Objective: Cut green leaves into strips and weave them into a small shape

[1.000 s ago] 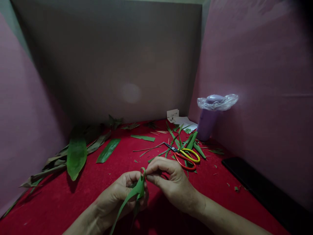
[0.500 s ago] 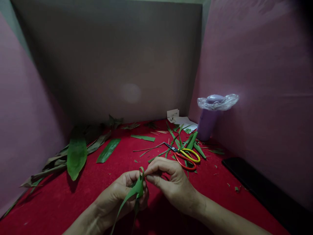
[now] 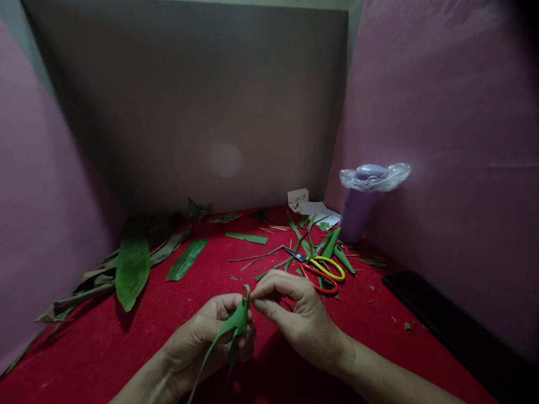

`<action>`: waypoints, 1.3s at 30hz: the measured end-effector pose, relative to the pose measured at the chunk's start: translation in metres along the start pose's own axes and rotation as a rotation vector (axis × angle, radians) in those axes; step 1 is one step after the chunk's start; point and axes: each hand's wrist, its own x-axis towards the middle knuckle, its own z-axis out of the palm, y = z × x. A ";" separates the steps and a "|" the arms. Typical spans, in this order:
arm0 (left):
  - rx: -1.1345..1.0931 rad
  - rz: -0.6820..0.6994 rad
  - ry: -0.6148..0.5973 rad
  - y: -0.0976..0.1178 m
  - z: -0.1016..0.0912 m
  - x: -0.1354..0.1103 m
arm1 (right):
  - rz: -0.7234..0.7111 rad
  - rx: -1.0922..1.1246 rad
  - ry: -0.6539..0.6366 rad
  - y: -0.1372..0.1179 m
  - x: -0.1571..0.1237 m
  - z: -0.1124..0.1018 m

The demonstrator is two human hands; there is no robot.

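Both of my hands meet low in the middle of the view over the red cloth (image 3: 126, 348). My left hand (image 3: 206, 334) is closed around a folded green leaf strip (image 3: 236, 325), whose long tail hangs down toward me. My right hand (image 3: 290, 314) pinches the small loop at the top of that same strip between thumb and fingertips. The two hands touch at the strip.
Scissors (image 3: 318, 268) with red and yellow handles lie just beyond my right hand among cut leaf strips (image 3: 332, 241). A purple cup (image 3: 357, 210) covered in plastic stands at the right. Whole leaves (image 3: 132, 264) pile at the left. A black flat object (image 3: 425, 306) lies at the right.
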 end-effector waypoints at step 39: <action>0.904 0.345 0.321 0.009 0.007 -0.007 | 0.405 0.271 -0.140 0.009 0.016 -0.013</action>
